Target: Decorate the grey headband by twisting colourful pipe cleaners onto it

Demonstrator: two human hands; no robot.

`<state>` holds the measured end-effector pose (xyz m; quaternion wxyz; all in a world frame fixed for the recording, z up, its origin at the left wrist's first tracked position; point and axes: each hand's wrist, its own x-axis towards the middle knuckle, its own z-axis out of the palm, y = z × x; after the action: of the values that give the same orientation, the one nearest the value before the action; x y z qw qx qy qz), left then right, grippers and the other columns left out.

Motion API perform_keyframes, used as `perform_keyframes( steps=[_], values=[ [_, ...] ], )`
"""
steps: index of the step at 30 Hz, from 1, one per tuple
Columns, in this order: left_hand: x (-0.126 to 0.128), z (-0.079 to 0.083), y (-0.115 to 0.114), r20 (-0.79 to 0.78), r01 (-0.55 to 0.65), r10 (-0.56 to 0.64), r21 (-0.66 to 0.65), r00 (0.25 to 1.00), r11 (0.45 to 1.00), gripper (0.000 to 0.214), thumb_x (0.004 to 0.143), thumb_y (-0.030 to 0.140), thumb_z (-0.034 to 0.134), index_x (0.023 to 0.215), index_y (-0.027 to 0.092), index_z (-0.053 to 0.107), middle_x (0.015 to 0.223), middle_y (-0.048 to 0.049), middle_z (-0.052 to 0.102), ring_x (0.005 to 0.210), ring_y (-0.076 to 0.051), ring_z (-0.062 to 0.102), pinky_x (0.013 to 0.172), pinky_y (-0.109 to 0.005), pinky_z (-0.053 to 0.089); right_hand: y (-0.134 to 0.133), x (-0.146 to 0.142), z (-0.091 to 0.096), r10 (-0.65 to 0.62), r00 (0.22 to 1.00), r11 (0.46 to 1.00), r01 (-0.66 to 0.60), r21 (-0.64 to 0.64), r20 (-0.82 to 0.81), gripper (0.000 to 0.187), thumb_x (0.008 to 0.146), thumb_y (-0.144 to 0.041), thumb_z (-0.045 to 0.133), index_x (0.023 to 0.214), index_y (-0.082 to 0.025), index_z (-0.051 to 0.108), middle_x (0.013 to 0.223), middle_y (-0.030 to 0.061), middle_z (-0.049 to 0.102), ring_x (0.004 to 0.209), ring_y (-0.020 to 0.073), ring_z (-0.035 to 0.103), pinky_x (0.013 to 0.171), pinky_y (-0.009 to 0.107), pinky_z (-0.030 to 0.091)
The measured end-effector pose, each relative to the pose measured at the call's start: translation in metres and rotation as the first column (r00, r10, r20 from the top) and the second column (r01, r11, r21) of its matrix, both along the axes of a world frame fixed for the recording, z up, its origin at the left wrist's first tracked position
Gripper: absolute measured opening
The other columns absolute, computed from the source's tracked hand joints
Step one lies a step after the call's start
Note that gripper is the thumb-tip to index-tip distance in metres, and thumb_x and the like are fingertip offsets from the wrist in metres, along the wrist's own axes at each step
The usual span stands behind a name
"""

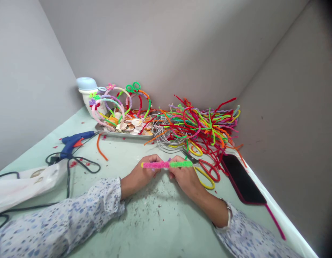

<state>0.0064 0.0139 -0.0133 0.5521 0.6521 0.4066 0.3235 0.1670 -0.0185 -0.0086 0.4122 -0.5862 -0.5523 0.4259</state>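
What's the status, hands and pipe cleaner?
Left hand and right hand gripping pink-green pipe cleaner. Scissors just past right hand.

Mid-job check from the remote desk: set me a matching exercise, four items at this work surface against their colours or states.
Items:
1. Pipe cleaner
2. Hot glue gun
3. Scissors
4. Smartphone

Descriptions:
A. Red and yellow handles
B. Black, dark screen
C. Pink and green, held by left hand and right hand
D. Blue, cord trailing

Pairs: 1-C, 2-D, 3-A, 4-B
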Motion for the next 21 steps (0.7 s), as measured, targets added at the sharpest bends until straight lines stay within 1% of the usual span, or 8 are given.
perform_keyframes(
  steps=[2,4,6,8,12,15,18,21],
  values=[
    [0.001,0.004,-0.001,-0.015,-0.037,0.036,-0.017,0.999,0.999,0.022,0.079,0.029,0.052,0.061,0.017,0.048,0.053,0.0043,0.043,0.049,-0.009,0.036,0.048,-0.023,0.027,0.001,-0.001,-0.003,-0.006,1.000,0.999,0.005,0.051,0.020,0.014,0.077,-0.029,0.054,0.068,-0.019,0.051,0.051,-0.0044,0.051,0.048,0.0119,0.047,0.047,0.022,0.036],
    [0.002,0.006,-0.002,-0.021,-0.078,0.077,-0.046,0.997,0.996,0.029,0.082,0.032,0.050,0.057,0.017,0.045,0.052,0.0039,0.042,0.050,-0.009,0.037,0.048,-0.023,0.028,0.001,-0.001,-0.007,-0.031,0.999,0.992,0.030,0.120,0.012,0.016,0.077,-0.033,0.059,0.075,-0.019,0.053,0.057,-0.0037,0.054,0.052,0.0123,0.049,0.049,0.022,0.039],
    [0.003,0.007,-0.002,0.000,-0.098,0.099,-0.089,0.995,0.991,0.030,0.083,0.033,0.049,0.058,0.017,0.046,0.051,0.0041,0.040,0.049,-0.009,0.036,0.048,-0.023,0.027,0.002,-0.001,-0.012,-0.073,0.997,0.982,0.074,0.172,-0.014,0.018,0.075,-0.032,0.064,0.083,-0.020,0.053,0.065,-0.0033,0.056,0.056,0.0125,0.052,0.051,0.022,0.041],
    [0.004,0.005,-0.001,0.049,-0.083,0.090,-0.127,0.995,0.988,0.027,0.082,0.032,0.049,0.061,0.016,0.048,0.051,0.0046,0.040,0.047,-0.009,0.035,0.046,-0.023,0.026,0.003,-0.001,-0.017,-0.077,0.996,0.974,0.083,0.209,-0.039,0.018,0.075,-0.029,0.064,0.086,-0.021,0.052,0.071,-0.0030,0.057,0.059,0.0123,0.054,0.052,0.022,0.043],
    [0.004,0.000,0.002,0.120,-0.033,0.053,-0.164,0.991,0.986,0.019,0.080,0.028,0.051,0.066,0.016,0.050,0.053,0.0048,0.042,0.047,-0.008,0.035,0.045,-0.023,0.025,0.003,0.000,-0.019,0.005,0.998,0.954,0.012,0.300,-0.058,0.011,0.077,-0.024,0.063,0.083,-0.020,0.055,0.078,-0.0012,0.059,0.065,0.0126,0.057,0.060,0.024,0.047],
    [0.003,-0.001,0.003,0.105,-0.024,0.042,-0.172,0.994,0.985,0.023,0.081,0.030,0.050,0.062,0.016,0.049,0.051,0.0048,0.041,0.046,-0.008,0.035,0.045,-0.023,0.025,0.003,0.001,-0.018,0.033,0.999,0.934,-0.020,0.356,-0.031,0.004,0.078,-0.022,0.063,0.081,-0.019,0.061,0.082,0.0009,0.060,0.074,0.0143,0.060,0.067,0.026,0.049],
    [0.002,-0.001,0.003,0.080,-0.033,0.048,-0.173,0.996,0.984,0.028,0.082,0.033,0.050,0.059,0.016,0.048,0.050,0.0043,0.041,0.047,-0.009,0.036,0.046,-0.024,0.026,0.004,0.003,-0.017,0.037,0.999,0.922,-0.035,0.385,0.003,0.005,0.079,-0.022,0.063,0.083,-0.020,0.066,0.085,0.0028,0.063,0.080,0.0159,0.062,0.073,0.027,0.050],
    [0.002,-0.002,0.003,0.077,-0.035,0.050,-0.185,0.996,0.982,0.028,0.082,0.033,0.050,0.060,0.016,0.048,0.051,0.0043,0.041,0.048,-0.009,0.036,0.047,-0.024,0.026,0.005,0.005,-0.018,0.051,0.998,0.914,-0.062,0.402,0.040,0.007,0.080,-0.023,0.064,0.084,-0.021,0.068,0.086,0.0032,0.065,0.082,0.0167,0.063,0.076,0.029,0.050]
  ],
)
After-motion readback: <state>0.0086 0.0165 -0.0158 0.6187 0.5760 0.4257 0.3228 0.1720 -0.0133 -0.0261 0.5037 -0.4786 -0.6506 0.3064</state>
